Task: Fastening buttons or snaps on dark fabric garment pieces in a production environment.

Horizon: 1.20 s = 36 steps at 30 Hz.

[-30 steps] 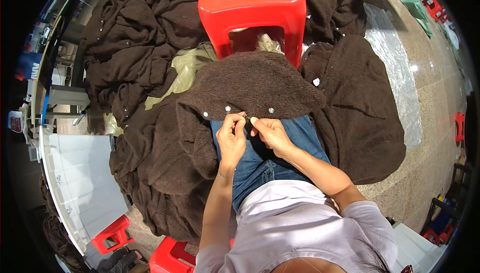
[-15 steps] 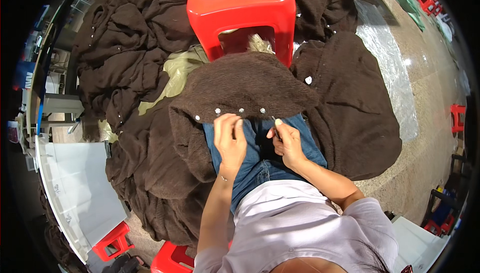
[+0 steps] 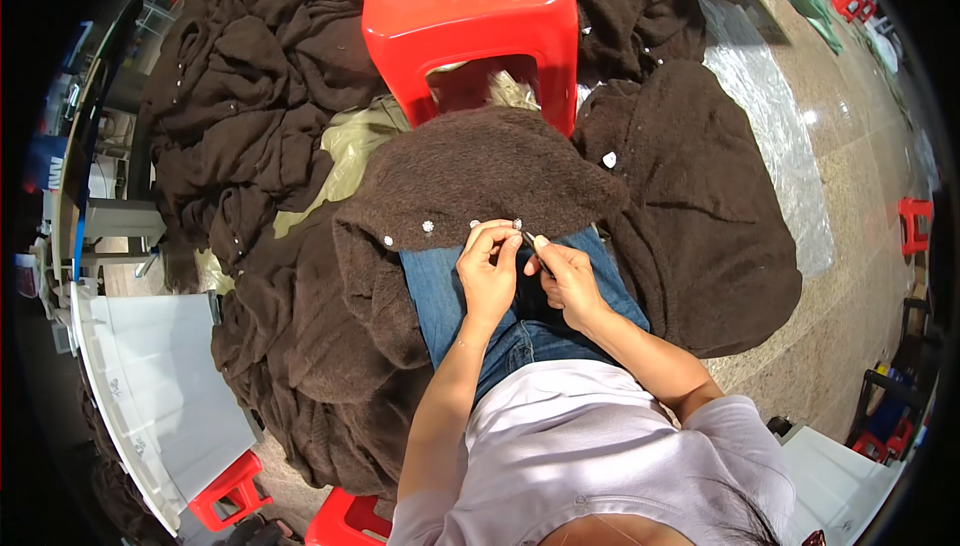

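A dark brown knit garment (image 3: 500, 161) lies over my lap, with a row of round, pale, sparkling buttons (image 3: 428, 227) along its near edge. My left hand (image 3: 488, 274) pinches that edge beside the rightmost button (image 3: 518, 223), its fingertips partly covering the neighbouring button. In my right hand (image 3: 568, 284) is a slim dark tool (image 3: 532, 242), gripped between thumb and fingers. Its tip points up and left, close to the left fingertips and the rightmost button. The tip is too small to show what kind of tool it is.
A red plastic stool (image 3: 470, 11) stands just beyond my knees. Heaps of brown knitwear (image 3: 240, 96) lie to the left and another brown piece (image 3: 700, 216) to the right. Clear plastic sheeting (image 3: 765, 116) covers some floor at right. A white panel (image 3: 160, 376) stands at left.
My left hand has moved right along the garment's edge to the rightmost button. The right hand has shifted slightly left, bringing the tool's tip close to the left fingertips.
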Available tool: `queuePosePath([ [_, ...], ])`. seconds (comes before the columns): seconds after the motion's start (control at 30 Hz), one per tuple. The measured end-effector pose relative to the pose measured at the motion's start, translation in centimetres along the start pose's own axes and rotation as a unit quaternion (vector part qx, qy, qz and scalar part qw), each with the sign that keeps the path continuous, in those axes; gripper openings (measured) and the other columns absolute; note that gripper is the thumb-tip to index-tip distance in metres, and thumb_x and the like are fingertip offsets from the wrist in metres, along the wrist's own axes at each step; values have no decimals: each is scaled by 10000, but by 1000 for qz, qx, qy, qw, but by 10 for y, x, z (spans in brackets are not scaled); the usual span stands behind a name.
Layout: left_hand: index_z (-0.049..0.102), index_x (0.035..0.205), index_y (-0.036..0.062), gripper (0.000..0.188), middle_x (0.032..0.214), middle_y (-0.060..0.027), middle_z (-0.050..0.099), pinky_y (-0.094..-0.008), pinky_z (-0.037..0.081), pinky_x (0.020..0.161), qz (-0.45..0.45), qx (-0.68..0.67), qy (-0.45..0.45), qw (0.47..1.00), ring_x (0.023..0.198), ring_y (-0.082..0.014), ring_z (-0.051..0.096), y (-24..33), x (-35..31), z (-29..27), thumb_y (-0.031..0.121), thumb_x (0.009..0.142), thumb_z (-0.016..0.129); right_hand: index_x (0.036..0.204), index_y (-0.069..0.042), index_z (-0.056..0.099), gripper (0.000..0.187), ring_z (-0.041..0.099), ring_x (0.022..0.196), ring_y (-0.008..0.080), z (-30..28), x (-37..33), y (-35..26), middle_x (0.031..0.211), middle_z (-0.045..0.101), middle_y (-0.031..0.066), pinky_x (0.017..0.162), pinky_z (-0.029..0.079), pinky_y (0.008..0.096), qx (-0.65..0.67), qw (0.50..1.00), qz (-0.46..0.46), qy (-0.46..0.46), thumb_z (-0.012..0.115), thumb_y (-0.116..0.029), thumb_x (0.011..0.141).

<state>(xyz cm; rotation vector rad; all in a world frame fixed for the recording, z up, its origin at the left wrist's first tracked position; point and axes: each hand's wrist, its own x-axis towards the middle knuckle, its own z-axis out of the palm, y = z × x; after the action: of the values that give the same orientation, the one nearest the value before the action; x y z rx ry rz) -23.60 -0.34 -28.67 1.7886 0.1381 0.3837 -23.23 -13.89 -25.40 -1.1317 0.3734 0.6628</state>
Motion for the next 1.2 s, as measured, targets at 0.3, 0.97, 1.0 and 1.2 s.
queuePosePath([
  [0.3, 611, 955, -26, 33, 1068, -113, 653, -232, 520, 772, -117, -187, -19, 975, 857, -99, 616, 0, -8, -8, -28, 922, 607, 709, -66, 597, 449, 222, 377, 22, 2, 3, -2, 464, 333, -85, 363, 128, 242, -37, 999, 24, -8, 544, -425, 972],
  [0.97, 637, 1040, 16, 245, 1131, -123, 647, -310, 465, 796, 159, 270, 150, 938, 1019, -242, 563, 10, 33, -97, -33, 800, 641, 862, -27, 620, 351, 353, 443, 33, -17, -11, -2, 529, 418, -50, 434, 294, 204, -219, 943, -250, 30, 512, -322, 1015],
  [1.0, 615, 1126, 26, 360, 1230, -146, 605, -352, 454, 876, 102, 288, 216, 928, 1132, -284, 523, 0, 43, -112, -55, 776, 628, 862, -27, 620, 351, 353, 443, 33, -11, -6, -2, 529, 418, -50, 434, 294, 204, -220, 942, -252, 19, 512, -322, 1015],
  [1.2, 631, 1155, 81, 536, 1327, -147, 542, -495, 275, 1122, 82, 428, 90, 896, 1321, -388, 383, -72, 71, -166, -77, 650, 550, 1043, -3, 648, 210, 631, 877, 237, 102, 30, -17, 999, 616, 124, 778, 512, 317, -356, 817, -444, -88, 668, -145, 890],
])
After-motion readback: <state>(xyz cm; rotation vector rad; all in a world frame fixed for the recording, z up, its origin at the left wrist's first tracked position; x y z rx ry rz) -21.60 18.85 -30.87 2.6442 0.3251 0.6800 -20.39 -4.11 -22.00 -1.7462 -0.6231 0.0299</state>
